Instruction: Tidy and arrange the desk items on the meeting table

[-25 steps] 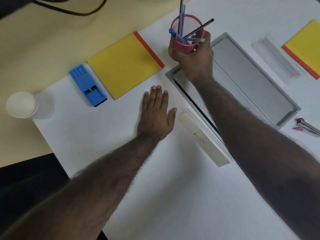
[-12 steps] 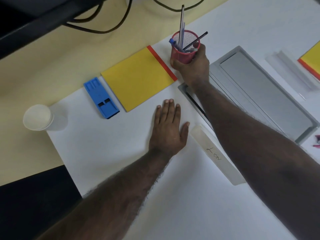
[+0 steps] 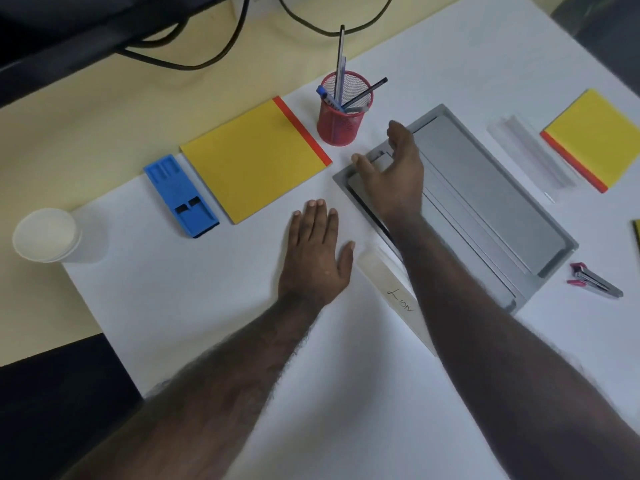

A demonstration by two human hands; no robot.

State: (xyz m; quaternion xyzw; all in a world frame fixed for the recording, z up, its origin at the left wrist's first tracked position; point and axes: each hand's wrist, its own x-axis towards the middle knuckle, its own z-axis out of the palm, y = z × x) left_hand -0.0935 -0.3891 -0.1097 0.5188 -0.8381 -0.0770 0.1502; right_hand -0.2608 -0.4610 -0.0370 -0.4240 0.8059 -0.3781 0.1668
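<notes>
A red mesh pen cup [image 3: 341, 124] with several pens stands upright beside a yellow notepad [image 3: 254, 159] with an orange spine. My right hand [image 3: 394, 171] hovers open just right of the cup, over the corner of the grey cable box lid [image 3: 485, 188], holding nothing. My left hand [image 3: 315, 258] lies flat on the white table, fingers spread. A blue plastic piece [image 3: 180, 195] lies left of the notepad. A cream name strip [image 3: 391, 289] lies between my two arms, partly hidden by the right forearm.
A white paper cup [image 3: 46, 235] stands at the far left edge. A second yellow notepad [image 3: 595, 136], a clear plastic strip [image 3: 530, 157] and a pink stapler [image 3: 594, 282] lie to the right. Black cables [image 3: 194, 62] run along the yellow surface behind.
My right hand has let go of the red pen cup and drawn back to the right, fingers open. The cup stays upright next to the notepad. My left hand has stayed flat.
</notes>
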